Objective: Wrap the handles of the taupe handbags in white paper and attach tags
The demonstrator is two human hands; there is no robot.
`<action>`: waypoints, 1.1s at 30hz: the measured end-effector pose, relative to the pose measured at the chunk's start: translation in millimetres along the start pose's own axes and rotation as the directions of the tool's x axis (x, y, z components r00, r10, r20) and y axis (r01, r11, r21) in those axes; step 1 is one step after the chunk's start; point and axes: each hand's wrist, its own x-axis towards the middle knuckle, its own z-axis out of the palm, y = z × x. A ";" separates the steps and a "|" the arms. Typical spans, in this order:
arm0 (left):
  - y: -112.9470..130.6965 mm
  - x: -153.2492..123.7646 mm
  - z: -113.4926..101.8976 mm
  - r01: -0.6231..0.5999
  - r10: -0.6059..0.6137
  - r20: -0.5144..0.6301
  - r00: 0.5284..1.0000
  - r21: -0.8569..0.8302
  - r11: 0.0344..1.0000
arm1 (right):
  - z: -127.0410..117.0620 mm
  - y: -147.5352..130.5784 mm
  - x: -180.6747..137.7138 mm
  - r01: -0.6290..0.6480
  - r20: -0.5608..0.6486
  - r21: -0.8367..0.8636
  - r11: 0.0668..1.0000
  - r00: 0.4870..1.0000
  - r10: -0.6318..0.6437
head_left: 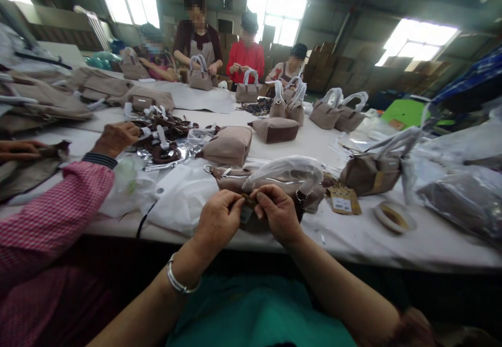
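Note:
A taupe handbag (270, 180) lies on the table right in front of me, its zip along the top and its handles (290, 171) wrapped in clear plastic. At its near side my left hand (220, 215) and my right hand (279, 214) come together, fingertips pinched on a small brownish piece (249, 199) between them. What that piece is, and whether it is joined to the bag, I cannot make out. A dark strap (299, 203) hangs by the bag's right end, beside my right hand. Cardboard tags (344, 200) lie to the right of the bag.
Left of me, a co-worker's hand (116, 138) reaches to a heap of brown straps (167, 132). A roll of tape (393, 217) and a wrapped-handle bag (372, 171) are on the right. White plastic bags (184, 195) lie left; several bags and people are across the table.

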 end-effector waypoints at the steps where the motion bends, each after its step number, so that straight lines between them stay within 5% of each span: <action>1: 1.0 -0.4 -0.6 -0.043 0.044 -0.013 0.999 0.014 0.999 | -0.3 0.7 0.2 -0.012 -0.004 0.016 1.000 1.000 0.012; 6: 10.2 -2.4 -12.0 -0.234 0.253 -0.158 0.955 0.128 0.964 | -2.5 1.6 0.3 -0.054 -0.037 -0.013 0.998 0.998 0.054; 9: 16.0 -1.2 -17.7 -0.337 0.329 -0.146 0.933 -0.031 0.941 | -0.8 -0.3 -0.5 -0.054 -0.042 -0.082 0.995 0.998 0.050; 15: 15.7 7.7 -19.3 -0.223 0.267 0.092 0.959 -0.330 0.917 | 1.9 -6.0 -1.9 -0.039 -0.036 -0.150 0.988 0.999 0.034; 22: 8.1 9.5 -14.9 -0.170 0.184 0.029 0.983 -0.262 0.950 | -2.9 0.8 -0.5 -0.047 -0.001 -0.082 0.996 0.999 0.047; 33: 0.1 13.1 -12.6 -0.315 0.322 0.055 0.945 -0.104 0.943 | -2.9 2.1 -3.5 -0.096 -0.019 -0.069 0.993 0.995 0.095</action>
